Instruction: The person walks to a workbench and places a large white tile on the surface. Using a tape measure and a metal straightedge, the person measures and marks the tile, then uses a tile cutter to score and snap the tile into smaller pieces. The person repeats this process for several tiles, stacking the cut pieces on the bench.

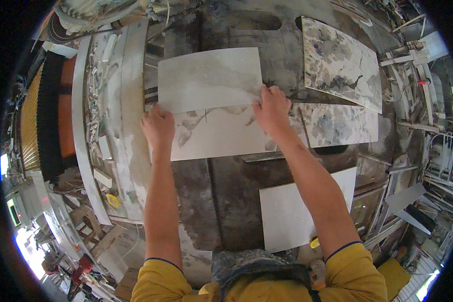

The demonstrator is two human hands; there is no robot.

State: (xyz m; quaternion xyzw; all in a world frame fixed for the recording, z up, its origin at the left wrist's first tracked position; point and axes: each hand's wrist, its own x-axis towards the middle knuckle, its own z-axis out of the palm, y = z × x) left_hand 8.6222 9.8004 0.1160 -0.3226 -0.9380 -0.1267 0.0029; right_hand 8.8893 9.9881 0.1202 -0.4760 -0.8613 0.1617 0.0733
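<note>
A pale rectangular tile panel (209, 77) lies before me, with grey damp smears across its face. My left hand (157, 126) has its fingers curled on the panel's near left corner. At the near right corner, the thumb and fingers of my right hand (272, 111) pinch the edge. Partly under this panel, on the side towards me, a second pale panel (219, 137) shows dark wet marks. Whether the upper panel rests flat on it or is slightly raised, I cannot tell.
Right of my hands are a blotched panel (341, 60) and a smaller stained piece (339, 124). A white panel (287, 215) lies under my right forearm on the dark worktable (192, 196). Offcuts (105, 147) and a yellow tape measure (113, 201) sit along the left ledge.
</note>
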